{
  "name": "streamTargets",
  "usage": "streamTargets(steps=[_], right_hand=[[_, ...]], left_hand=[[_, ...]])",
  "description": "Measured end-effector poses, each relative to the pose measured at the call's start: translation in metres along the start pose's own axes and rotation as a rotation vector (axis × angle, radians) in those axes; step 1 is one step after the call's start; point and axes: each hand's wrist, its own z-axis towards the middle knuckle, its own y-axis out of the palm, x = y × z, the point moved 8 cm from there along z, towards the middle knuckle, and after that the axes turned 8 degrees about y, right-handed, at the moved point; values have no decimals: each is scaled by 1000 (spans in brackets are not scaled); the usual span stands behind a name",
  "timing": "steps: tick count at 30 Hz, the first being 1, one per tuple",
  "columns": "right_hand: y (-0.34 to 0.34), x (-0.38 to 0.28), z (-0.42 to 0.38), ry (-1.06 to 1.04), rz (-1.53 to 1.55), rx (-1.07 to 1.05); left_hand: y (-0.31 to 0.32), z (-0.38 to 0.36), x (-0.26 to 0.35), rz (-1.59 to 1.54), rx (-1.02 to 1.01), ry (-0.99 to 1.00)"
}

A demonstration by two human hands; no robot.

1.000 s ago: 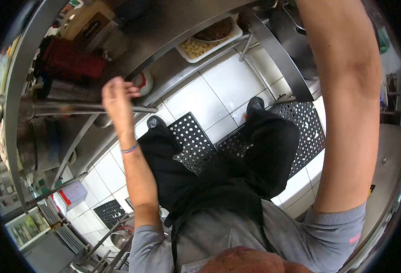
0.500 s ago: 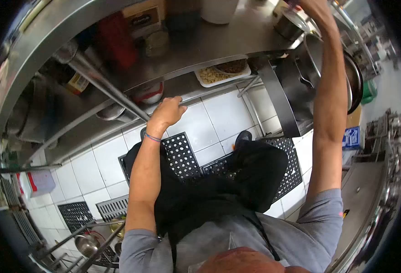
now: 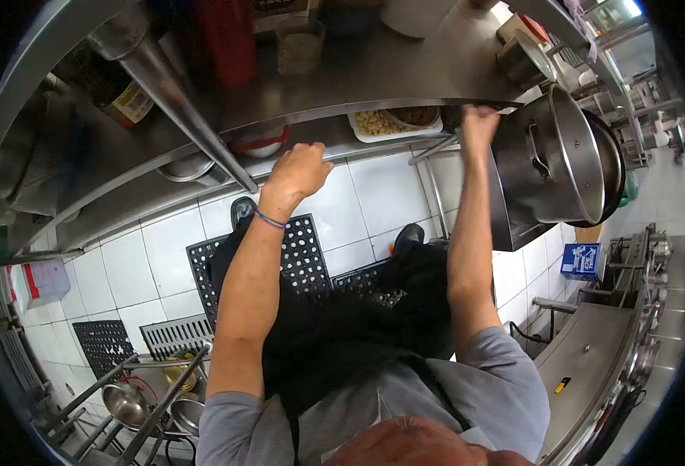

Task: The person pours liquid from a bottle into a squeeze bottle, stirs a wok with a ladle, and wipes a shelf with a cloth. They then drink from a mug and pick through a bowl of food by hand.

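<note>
My left hand (image 3: pixel 297 172) hangs in the air in front of the lower shelf, fingers loosely curled and nothing showing in them. A thin coloured band is round that wrist. My right hand (image 3: pixel 479 126) is right at the edge of the steel counter (image 3: pixel 412 74), its curled fingers blurred by motion, so I cannot tell whether it holds anything. To its left, a white tray (image 3: pixel 397 138) of pale pieces and something brown sits on the lower shelf. A large steel pot (image 3: pixel 517 147) stands to its right, its handle facing my side.
A smaller pot (image 3: pixel 523 60) stands on the counter, and a purple cloth (image 3: pixel 580 27) hangs on the rail at upper right. A metal post (image 3: pixel 179 109) rises left of my left hand. Black perforated mats (image 3: pixel 305 252) lie on the white tiles. Steel bowls (image 3: pixel 125 404) sit behind at lower left.
My right hand has come down and to the left, from over the small pot to the counter edge. The left hand has barely moved. The view has shifted, showing more of the large pot.
</note>
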Motion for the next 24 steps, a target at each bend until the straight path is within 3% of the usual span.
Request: streamTargets(steps=[2,6,8,11,15,18,19,22,24], right_hand=[[58,112,-4,482,55,-251],[103,136,-39,577,-151,-249],[135,197,-38,995,90,-375],[165,231,-34,1055,239,-534],[166,201,-2,930,529,-378],[116,114,-35,768,385,-421],[100,116,-46,848,387,-396],[59,128,-78,998,472,-699],[11,113,-102,1048,356,-704]], left_hand=[[4,0,2,-28,-26,5],[3,3,2,10,-34,-26],[4,7,1,4,-41,-28],[3,6,6,-37,-12,4],[3,8,0,-39,-25,-14],[4,8,-4,-34,-42,-19],[4,10,-6,-42,-37,-7],[1,8,-7,-49,-8,11],[-1,7,-6,-46,0,16]])
